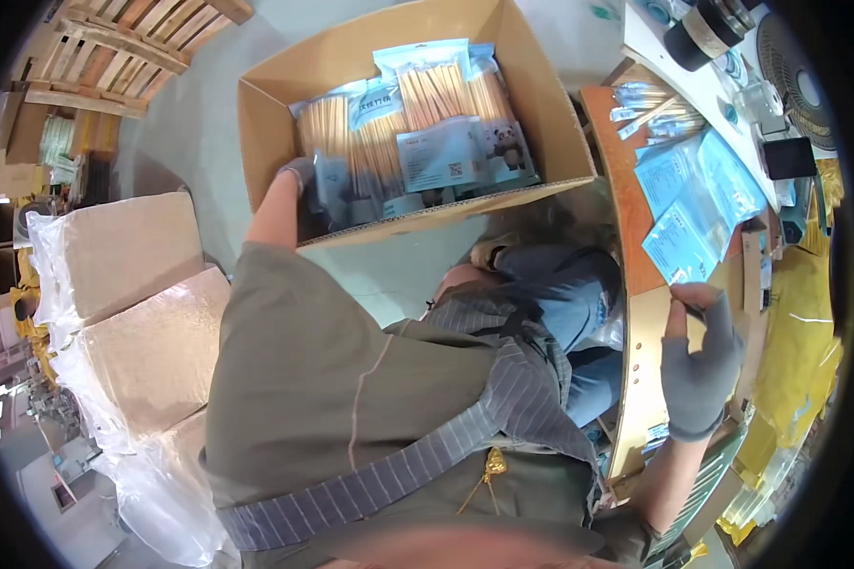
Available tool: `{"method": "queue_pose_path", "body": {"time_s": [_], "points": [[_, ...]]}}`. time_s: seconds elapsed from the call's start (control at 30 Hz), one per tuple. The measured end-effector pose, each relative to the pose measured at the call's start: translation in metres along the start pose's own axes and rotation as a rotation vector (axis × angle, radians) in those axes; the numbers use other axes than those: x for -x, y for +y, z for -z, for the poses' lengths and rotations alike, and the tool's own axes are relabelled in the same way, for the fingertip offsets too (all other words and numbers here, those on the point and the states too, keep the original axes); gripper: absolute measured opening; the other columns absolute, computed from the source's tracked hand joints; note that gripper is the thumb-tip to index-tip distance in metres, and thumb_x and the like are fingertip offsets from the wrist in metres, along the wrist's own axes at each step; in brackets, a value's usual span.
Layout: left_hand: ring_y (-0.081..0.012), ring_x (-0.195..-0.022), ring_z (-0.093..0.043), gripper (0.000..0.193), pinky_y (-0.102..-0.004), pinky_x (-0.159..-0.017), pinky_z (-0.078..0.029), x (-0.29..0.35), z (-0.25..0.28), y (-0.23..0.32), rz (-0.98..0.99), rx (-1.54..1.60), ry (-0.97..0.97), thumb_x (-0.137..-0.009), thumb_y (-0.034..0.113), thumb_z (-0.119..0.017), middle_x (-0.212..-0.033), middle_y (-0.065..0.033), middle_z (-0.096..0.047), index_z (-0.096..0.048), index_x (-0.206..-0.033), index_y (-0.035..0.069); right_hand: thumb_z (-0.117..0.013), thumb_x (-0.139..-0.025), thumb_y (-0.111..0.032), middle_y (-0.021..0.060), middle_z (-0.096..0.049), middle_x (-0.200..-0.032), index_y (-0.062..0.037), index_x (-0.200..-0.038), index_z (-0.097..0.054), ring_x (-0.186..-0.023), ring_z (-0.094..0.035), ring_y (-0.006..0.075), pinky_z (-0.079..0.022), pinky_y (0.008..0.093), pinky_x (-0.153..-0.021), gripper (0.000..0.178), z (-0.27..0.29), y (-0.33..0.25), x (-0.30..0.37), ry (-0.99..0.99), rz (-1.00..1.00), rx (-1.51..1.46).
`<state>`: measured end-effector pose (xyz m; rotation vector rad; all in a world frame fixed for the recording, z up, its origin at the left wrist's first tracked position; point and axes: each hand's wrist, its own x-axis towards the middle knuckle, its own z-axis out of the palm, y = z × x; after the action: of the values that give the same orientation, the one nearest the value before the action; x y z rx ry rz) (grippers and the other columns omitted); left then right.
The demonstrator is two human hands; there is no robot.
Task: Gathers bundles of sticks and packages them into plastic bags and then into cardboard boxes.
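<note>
My left hand point(300, 174), in a grey glove, reaches over the near left rim of a cardboard box point(555, 114). It is beside a pack of chopsticks point(324, 142), and its fingers are mostly hidden. Several such clear-and-blue packs fill the box, one with a panda print point(508, 152) on the right. My right hand point(702, 365), in a grey glove with bare fingertips, is at the near end of the bench. Its thumb and finger pinch together at the lower corner of a flat blue plastic bag point(676, 247), which overlaps other bags.
Loose bundles of chopsticks point(655, 109) lie on the brown bench point(626, 213). A white table point(645, 43) behind holds a dark cylindrical container point(707, 33) and a fan point(788, 71). Plastic-wrapped cartons point(133, 256) stand left, with wooden pallets point(123, 47) beyond. A yellow sack point(797, 351) is at right.
</note>
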<state>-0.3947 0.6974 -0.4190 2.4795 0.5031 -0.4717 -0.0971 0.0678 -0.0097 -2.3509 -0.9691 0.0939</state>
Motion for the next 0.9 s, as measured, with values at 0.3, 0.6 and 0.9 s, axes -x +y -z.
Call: {"method": "queue_pose_path", "body": {"time_s": [0.3, 0.6, 0.9], "points": [[-0.0406, -0.1, -0.061, 0.034, -0.0482, -0.085, -0.049, -0.037, 0.048, 0.208, 0.65, -0.206, 0.396, -0.089, 0.03, -0.05, -0.105, -0.0227, -0.064, -0.067, -0.099, 0.003, -0.057, -0.088, 0.0, 0.008, -0.063, -0.087, 0.002, -0.095, -0.06, -0.082, -0.061, 0.0151, -0.048, 0.0279, -0.079, 0.008, 0.016, 0.018, 0.043, 0.115, -0.327, 0.064], [-0.022, -0.1, -0.061, 0.031, -0.0307, -0.087, -0.047, -0.063, 0.087, 0.43, -0.336, 0.409, 0.651, -0.094, 0.018, -0.055, -0.109, -0.0164, -0.064, -0.06, -0.113, -0.005, -0.06, -0.084, -0.005, 0.0118, -0.065, -0.083, -0.001, -0.095, -0.059, -0.078, -0.066, 0.0195, -0.051, 0.0303, -0.073, 0.012, -0.002, 0.113, 0.1, 0.142, -0.504, 0.0], [-0.0317, -0.086, -0.062, 0.023, -0.0371, -0.078, -0.048, -0.082, -0.103, 0.773, -1.143, 0.511, -0.123, -0.089, 0.022, -0.058, -0.091, -0.0151, -0.065, -0.064, -0.098, 0.001, -0.063, -0.082, -0.025, 0.014, -0.064, -0.081, -0.0058, -0.099, -0.06, -0.073, -0.064, 0.0327, -0.05, 0.0406, -0.07, 0.025, -0.064, 0.157, 0.225, 0.212, -0.699, -0.063]]}}
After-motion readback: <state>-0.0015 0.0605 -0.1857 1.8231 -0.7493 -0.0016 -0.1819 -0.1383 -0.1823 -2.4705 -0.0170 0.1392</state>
